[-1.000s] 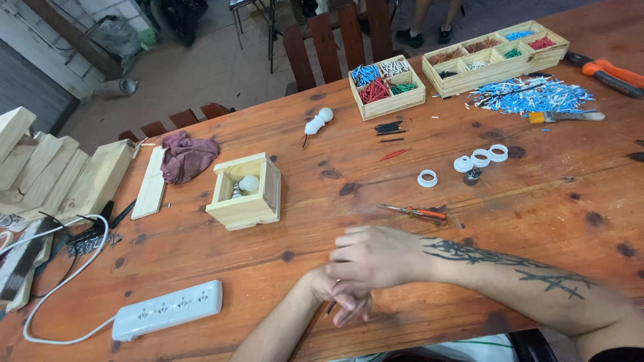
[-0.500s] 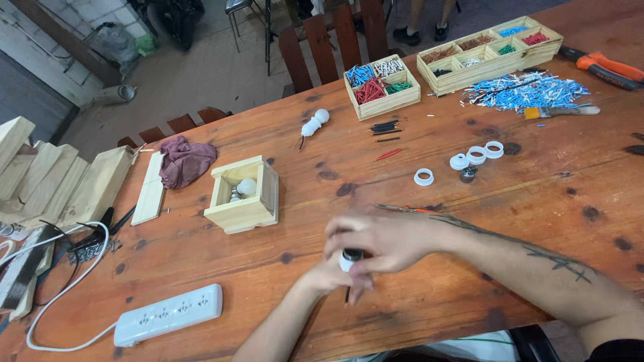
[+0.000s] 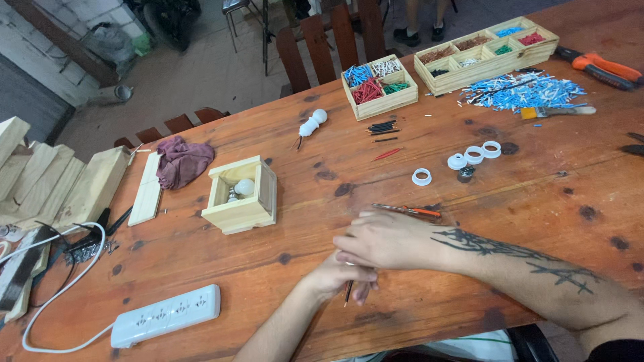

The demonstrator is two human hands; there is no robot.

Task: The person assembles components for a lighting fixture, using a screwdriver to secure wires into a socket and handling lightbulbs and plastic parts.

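Observation:
My left hand and my right hand meet near the front edge of the wooden table. The left hand is closed around thin dark wires that stick out below its fingers. My right hand lies on top of it, fingers folded over the left fingers, hiding whatever is between them. A tattoo runs along my right forearm. An orange-handled tool lies just beyond the right hand.
A small wooden box with a white bulb stands to the left. White rings, trays of coloured wire pieces, a blue-white wire pile, a maroon cloth, a power strip and wood blocks lie around.
My hands have shifted slightly and closed together. The small white and black part seen between them half a second ago is now covered by my right hand.

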